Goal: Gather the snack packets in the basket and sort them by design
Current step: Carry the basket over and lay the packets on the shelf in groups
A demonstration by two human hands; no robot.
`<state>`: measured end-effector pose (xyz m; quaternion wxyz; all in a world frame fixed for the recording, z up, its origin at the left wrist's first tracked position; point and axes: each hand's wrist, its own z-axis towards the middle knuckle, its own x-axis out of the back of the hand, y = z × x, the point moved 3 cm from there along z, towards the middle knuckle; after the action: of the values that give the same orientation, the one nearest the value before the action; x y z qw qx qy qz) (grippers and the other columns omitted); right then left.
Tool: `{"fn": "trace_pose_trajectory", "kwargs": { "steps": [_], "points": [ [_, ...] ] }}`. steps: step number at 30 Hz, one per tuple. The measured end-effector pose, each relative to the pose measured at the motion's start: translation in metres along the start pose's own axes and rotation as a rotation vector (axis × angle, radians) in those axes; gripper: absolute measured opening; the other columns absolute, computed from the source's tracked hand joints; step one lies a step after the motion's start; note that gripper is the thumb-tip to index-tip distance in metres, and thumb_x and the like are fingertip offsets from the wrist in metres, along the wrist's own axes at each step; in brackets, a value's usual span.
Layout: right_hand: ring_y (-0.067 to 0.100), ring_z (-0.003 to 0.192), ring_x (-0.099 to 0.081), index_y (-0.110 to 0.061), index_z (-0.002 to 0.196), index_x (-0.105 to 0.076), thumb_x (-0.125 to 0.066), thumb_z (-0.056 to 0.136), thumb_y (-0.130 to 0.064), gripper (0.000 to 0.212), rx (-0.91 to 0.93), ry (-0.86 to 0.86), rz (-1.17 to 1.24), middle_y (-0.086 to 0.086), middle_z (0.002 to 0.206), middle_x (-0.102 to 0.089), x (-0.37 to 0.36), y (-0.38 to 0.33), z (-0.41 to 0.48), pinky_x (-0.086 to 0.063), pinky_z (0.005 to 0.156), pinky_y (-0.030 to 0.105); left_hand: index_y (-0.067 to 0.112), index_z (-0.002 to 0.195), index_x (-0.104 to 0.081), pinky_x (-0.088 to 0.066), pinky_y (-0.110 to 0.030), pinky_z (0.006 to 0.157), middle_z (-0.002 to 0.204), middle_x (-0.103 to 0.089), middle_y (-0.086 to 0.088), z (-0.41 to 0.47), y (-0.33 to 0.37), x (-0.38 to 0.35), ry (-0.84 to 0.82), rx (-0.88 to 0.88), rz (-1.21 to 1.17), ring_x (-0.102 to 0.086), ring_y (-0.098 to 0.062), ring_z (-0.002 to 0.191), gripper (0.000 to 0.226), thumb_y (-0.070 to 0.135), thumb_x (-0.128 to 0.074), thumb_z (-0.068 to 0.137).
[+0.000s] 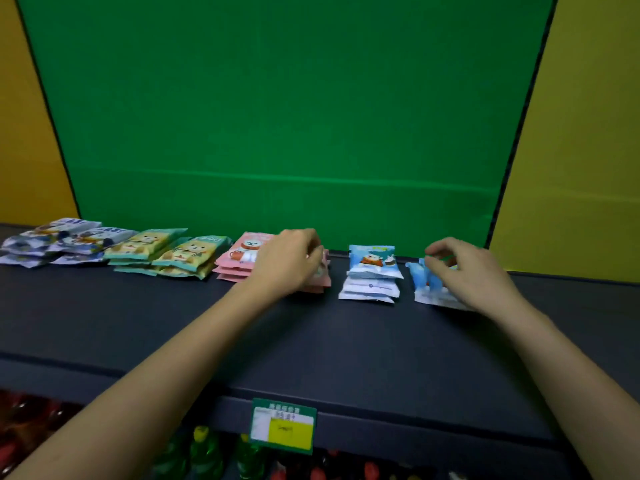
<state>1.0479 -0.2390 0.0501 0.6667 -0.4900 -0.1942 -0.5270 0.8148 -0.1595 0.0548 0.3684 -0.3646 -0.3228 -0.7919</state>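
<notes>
Snack packets (pixel 374 261) sit in sorted stacks along the back of the shelf (pixel 311 341). The left hand (pixel 287 261) has its grip clamped on the pink stack (pixel 242 254), the right hand (pixel 474 271) on the end blue stack (pixel 420 275). They look light, crinkly and probably slippery, so best pinched by the sealed edges.

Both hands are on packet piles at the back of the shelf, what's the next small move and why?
Probably nudge the skewed light blue pile under the right hand square, like the neat blue stack beside it; the left hand holds the pink pile.
</notes>
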Motion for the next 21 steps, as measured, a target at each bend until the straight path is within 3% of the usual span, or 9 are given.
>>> {"fn": "trace_pose_trajectory", "kwargs": {
  "steps": [3,9,21],
  "points": [
    [0.013,0.089,-0.057,-0.026,0.1,-0.062,-0.054,0.089,-0.035,0.017,0.135,-0.088,-0.011,-0.009,0.095,-0.063,-0.005,-0.056,-0.02,-0.045,0.08,0.031,0.019,0.1,-0.064,-0.042,-0.033,0.07,0.1,-0.07,-0.004,-0.035,-0.047,0.031,0.063,0.017,0.106,-0.062,-0.029,0.096,0.026,0.035,-0.046,0.093],
    [0.012,0.091,-0.058,-0.029,0.1,-0.06,-0.052,0.089,-0.039,0.017,0.323,-0.162,-0.031,-0.013,0.091,-0.061,-0.048,-0.174,-0.057,-0.048,0.084,0.034,0.02,0.098,-0.062,-0.045,-0.033,0.068,0.097,-0.069,-0.003,-0.111,-0.158,0.1,0.087,0.125,0.155,-0.062,-0.028,0.092,0.021,0.035,-0.05,0.091],
    [0.011,0.089,-0.053,-0.026,0.107,-0.059,-0.052,0.09,-0.036,0.021,0.328,-0.285,0.04,-0.014,0.088,-0.056,-0.172,-0.358,-0.087,-0.045,0.082,0.031,0.02,0.09,-0.065,-0.047,-0.036,0.069,0.09,-0.07,-0.004,-0.214,-0.346,0.195,0.112,0.253,0.176,-0.063,-0.033,0.092,0.02,0.038,-0.056,0.087]
  ]
}}
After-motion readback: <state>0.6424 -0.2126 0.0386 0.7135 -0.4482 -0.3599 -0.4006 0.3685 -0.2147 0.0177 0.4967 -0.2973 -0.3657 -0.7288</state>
